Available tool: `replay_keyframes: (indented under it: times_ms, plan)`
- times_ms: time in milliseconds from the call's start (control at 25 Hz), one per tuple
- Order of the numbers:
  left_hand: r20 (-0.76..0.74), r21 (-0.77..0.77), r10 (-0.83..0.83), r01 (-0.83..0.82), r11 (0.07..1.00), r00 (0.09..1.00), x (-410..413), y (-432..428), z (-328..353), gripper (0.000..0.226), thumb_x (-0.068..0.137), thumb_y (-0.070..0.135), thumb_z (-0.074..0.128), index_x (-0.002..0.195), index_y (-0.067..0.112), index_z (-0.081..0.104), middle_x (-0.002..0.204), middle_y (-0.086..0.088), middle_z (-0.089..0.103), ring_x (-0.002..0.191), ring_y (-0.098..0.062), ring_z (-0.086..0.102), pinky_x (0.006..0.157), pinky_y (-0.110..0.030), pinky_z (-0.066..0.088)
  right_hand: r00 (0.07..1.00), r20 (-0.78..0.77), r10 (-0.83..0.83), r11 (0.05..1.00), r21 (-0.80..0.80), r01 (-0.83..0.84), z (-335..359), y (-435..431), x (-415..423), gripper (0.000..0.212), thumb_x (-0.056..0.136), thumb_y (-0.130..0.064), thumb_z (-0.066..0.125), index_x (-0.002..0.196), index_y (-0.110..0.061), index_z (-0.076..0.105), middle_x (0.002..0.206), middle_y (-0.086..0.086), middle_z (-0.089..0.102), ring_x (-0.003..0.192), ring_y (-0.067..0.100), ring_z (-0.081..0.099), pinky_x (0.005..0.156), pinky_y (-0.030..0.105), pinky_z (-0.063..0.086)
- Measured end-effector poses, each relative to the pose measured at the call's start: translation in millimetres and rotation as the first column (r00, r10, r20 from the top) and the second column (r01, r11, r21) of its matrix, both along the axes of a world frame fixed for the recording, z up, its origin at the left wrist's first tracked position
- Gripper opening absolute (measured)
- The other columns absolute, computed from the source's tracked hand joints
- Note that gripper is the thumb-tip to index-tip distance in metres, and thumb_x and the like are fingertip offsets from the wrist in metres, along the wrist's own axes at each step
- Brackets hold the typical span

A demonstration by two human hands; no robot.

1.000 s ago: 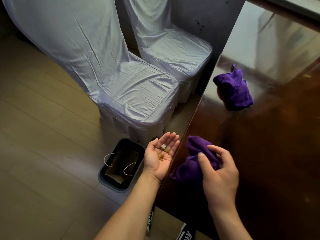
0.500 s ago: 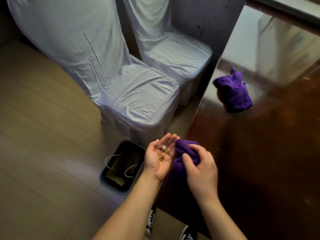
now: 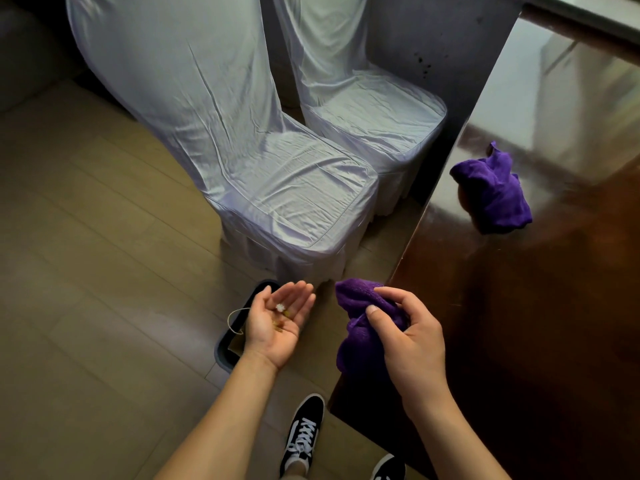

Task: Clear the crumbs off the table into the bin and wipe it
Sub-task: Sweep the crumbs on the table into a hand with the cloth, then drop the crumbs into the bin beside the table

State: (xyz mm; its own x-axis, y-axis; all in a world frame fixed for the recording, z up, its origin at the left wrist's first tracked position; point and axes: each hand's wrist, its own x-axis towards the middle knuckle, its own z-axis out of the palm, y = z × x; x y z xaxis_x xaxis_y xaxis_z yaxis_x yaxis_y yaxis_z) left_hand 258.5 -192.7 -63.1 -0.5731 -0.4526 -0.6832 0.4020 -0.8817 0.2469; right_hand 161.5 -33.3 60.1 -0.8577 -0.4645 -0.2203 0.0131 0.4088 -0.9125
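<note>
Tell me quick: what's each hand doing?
Left hand: open, palm up, cupping crumbs above the bin.
Right hand: closed on purple cloth.

Bare, sleeveless forearms (image 3: 221, 420); black sneakers (image 3: 304, 434) with white laces and white stripes

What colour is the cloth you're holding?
Purple, seen clearly from the head camera: a fuzzy purple cloth bunched in the right hand.
</note>
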Motion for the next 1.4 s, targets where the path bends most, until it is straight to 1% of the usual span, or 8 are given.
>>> replay_keyframes:
  times_ms: [200, 440, 640, 920, 1080, 1240, 1320, 1400]
  plan:
    - [0.173, -0.107, 0.08, -0.062, 0.992, 0.982, 30, -48, -18, 0.053, 0.095, 0.033, 0.043, 0.066, 0.0, 0.072, 0.083, -0.024, 0.073, 0.089, -0.037, 0.071, 0.073, -0.043, 0.06, 1.0, 0.018, 0.015, 1.0, -0.014, -0.015, 0, -8, 9, 0.026, 0.083, -0.018, 0.074, 0.101, -0.035, 0.07, 0.101, -0.012, 0.071, 0.097, 0.01, 0.066, 0.088, 0.05, 0.055]
    - [0.409, -0.235, 0.046, 0.056, 0.97, 0.911, 33, -70, -38, 0.051, 0.097, 0.036, 0.04, 0.08, -0.004, 0.067, 0.078, -0.022, 0.073, 0.085, -0.033, 0.071, 0.081, -0.04, 0.058, 1.0, 0.012, 0.003, 1.0, -0.025, -0.003, 2, -8, 4, 0.028, 0.083, -0.015, 0.074, 0.1, -0.037, 0.07, 0.101, -0.02, 0.07, 0.095, 0.008, 0.067, 0.087, 0.05, 0.057]
    - [0.6, -0.344, 0.031, 0.223, 0.912, 0.8, 33, -69, -59, 0.054, 0.097, 0.039, 0.037, 0.088, 0.0, 0.073, 0.094, -0.02, 0.074, 0.098, -0.026, 0.068, 0.092, -0.034, 0.051, 1.0, 0.007, -0.005, 1.0, -0.03, 0.005, 3, -8, 2, 0.031, 0.083, -0.016, 0.073, 0.099, -0.042, 0.068, 0.102, -0.022, 0.069, 0.095, 0.008, 0.067, 0.085, 0.05, 0.058]
    - [0.697, -0.319, -0.049, 0.37, 0.873, 0.716, 27, -68, -69, 0.047, 0.096, 0.041, 0.036, 0.101, 0.011, 0.072, 0.103, -0.006, 0.074, 0.112, -0.023, 0.06, 0.101, -0.039, 0.044, 1.0, 0.01, -0.027, 0.999, -0.023, 0.027, 2, -4, 0, 0.03, 0.083, -0.016, 0.072, 0.101, -0.04, 0.069, 0.103, -0.02, 0.07, 0.095, 0.009, 0.068, 0.085, 0.05, 0.059]
    - [0.804, -0.4, -0.003, 0.544, 0.738, 0.595, 26, -69, -70, 0.036, 0.097, 0.028, 0.04, 0.127, 0.015, 0.056, 0.097, 0.008, 0.072, 0.099, -0.003, 0.057, 0.072, -0.012, 0.042, 0.998, 0.026, -0.061, 0.998, -0.019, 0.061, 2, -3, -2, 0.03, 0.083, -0.015, 0.073, 0.1, -0.039, 0.069, 0.102, -0.02, 0.07, 0.094, 0.007, 0.068, 0.085, 0.049, 0.059]
    - [0.841, -0.406, 0.015, 0.611, 0.68, 0.541, 24, -69, -74, 0.037, 0.094, 0.008, 0.045, 0.129, 0.016, 0.054, 0.094, 0.012, 0.071, 0.105, -0.009, 0.06, 0.091, -0.025, 0.044, 0.997, 0.042, -0.07, 0.997, -0.01, 0.071, 1, -1, -1, 0.03, 0.082, -0.015, 0.074, 0.101, -0.037, 0.07, 0.101, -0.022, 0.07, 0.094, 0.005, 0.067, 0.086, 0.048, 0.059]
    - [0.828, -0.391, 0.003, 0.574, 0.719, 0.561, 21, -70, -73, 0.041, 0.09, 0.001, 0.047, 0.128, 0.015, 0.056, 0.098, 0.007, 0.071, 0.106, -0.012, 0.062, 0.095, -0.03, 0.047, 0.996, 0.04, -0.076, 0.997, -0.007, 0.076, 0, -1, -1, 0.029, 0.082, -0.014, 0.074, 0.101, -0.036, 0.07, 0.101, -0.021, 0.07, 0.095, 0.006, 0.067, 0.087, 0.049, 0.058]
    - [0.757, -0.392, 0.009, 0.444, 0.806, 0.653, 21, -71, -71, 0.035, 0.09, 0.007, 0.053, 0.124, 0.011, 0.059, 0.104, -0.003, 0.071, 0.107, -0.017, 0.063, 0.101, -0.036, 0.046, 0.996, 0.041, -0.082, 0.997, -0.007, 0.083, 1, 1, -1, 0.03, 0.083, -0.013, 0.073, 0.1, -0.037, 0.07, 0.1, -0.022, 0.07, 0.094, 0.006, 0.067, 0.087, 0.049, 0.058]
